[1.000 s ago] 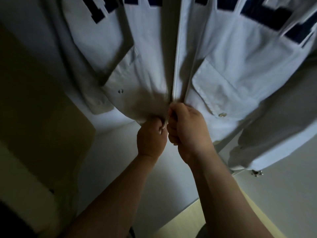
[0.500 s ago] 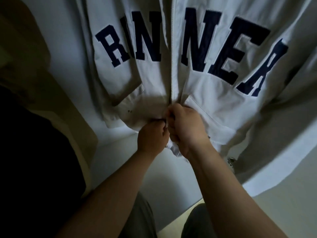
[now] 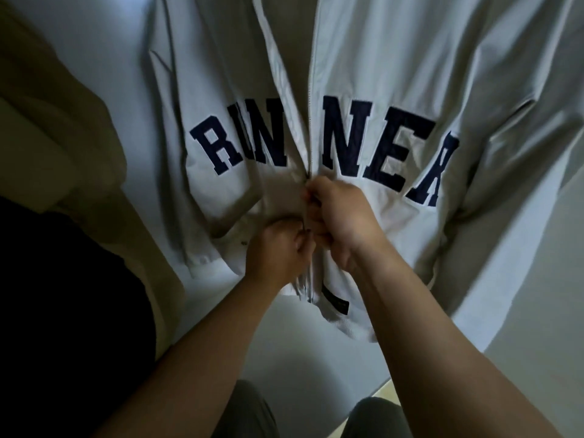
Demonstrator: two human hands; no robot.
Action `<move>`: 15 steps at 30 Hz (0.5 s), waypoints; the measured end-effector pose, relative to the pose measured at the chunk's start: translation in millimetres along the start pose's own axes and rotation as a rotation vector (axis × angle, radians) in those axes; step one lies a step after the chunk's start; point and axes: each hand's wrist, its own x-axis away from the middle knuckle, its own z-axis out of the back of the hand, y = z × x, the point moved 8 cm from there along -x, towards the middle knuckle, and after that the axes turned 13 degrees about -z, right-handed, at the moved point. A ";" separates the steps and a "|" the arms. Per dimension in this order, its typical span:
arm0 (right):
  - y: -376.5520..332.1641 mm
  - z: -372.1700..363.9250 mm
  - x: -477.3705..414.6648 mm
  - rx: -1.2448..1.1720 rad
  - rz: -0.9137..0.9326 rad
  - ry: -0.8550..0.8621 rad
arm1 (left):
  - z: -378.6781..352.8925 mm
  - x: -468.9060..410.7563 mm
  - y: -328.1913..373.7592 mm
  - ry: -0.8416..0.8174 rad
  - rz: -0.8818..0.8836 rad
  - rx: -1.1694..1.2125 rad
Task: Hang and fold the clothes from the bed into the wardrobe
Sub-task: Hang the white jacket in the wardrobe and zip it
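A pale grey zip jacket (image 3: pixel 395 99) with dark blue letters across the chest hangs in front of me inside the wardrobe. Its front zip (image 3: pixel 311 121) runs down the middle and is open above my hands. My right hand (image 3: pixel 341 216) pinches the zip just below the letters. My left hand (image 3: pixel 281 251) grips the jacket's front edge a little lower, beside the zip. The hanger and rail are out of view.
A beige garment (image 3: pixel 63 128) hangs to the left, and a black one (image 3: pixel 63 311) sits lower left. The pale wardrobe wall (image 3: pixel 104 42) lies behind the jacket. My knees (image 3: pixel 246 412) and a strip of light floor (image 3: pixel 384 393) show at the bottom.
My view has tilted up, so the lettering now sits mid-frame. My right hand has risen along the zip from the hem to just under the letters; the left hand stays lower.
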 end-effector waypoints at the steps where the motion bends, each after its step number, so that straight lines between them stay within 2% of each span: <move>1: 0.8 0.1 2.1 0.013 -0.008 -0.004 | 9.3 -5.2 0.6 0.046 0.007 -0.006; 4: 1.0 -1.7 8.1 -0.050 -0.051 -0.026 | 25.5 -15.7 9.6 0.146 -0.048 -0.049; 10: -40.8 -2.0 15.3 0.012 -0.004 0.028 | 26.5 -20.5 12.1 0.143 -0.064 0.042; 15: -46.1 -2.4 19.6 0.024 -0.006 -0.006 | 47.9 -40.7 8.8 0.198 -0.029 0.065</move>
